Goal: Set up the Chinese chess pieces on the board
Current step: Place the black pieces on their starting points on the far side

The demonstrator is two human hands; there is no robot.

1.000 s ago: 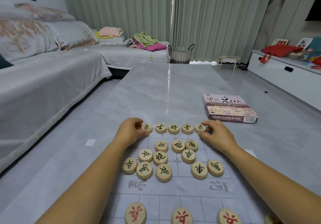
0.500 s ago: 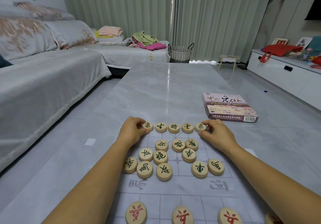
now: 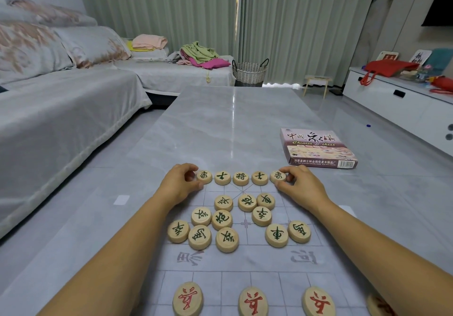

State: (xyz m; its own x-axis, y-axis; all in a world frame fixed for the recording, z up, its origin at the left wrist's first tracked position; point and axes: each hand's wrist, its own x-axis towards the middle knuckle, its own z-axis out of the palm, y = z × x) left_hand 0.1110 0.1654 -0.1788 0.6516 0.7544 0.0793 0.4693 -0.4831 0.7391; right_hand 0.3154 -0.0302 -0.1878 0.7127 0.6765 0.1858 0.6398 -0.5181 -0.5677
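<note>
While the left hand (image 3: 180,183) still pinches the left end piece (image 3: 204,176) and the right hand (image 3: 297,185) the right end piece (image 3: 277,176), nothing has moved; loose pieces (image 3: 221,219) nearer the wrists await placing.

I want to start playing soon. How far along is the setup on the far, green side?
Done: five green-lettered pieces form the far row. In hand: the left hand pinches the left end piece, and the right hand pinches the right end piece. Left: eleven loose green pieces sit clustered mid-board, unplaced. Red pieces line the near edge; the rest of that side is out of view.
</note>
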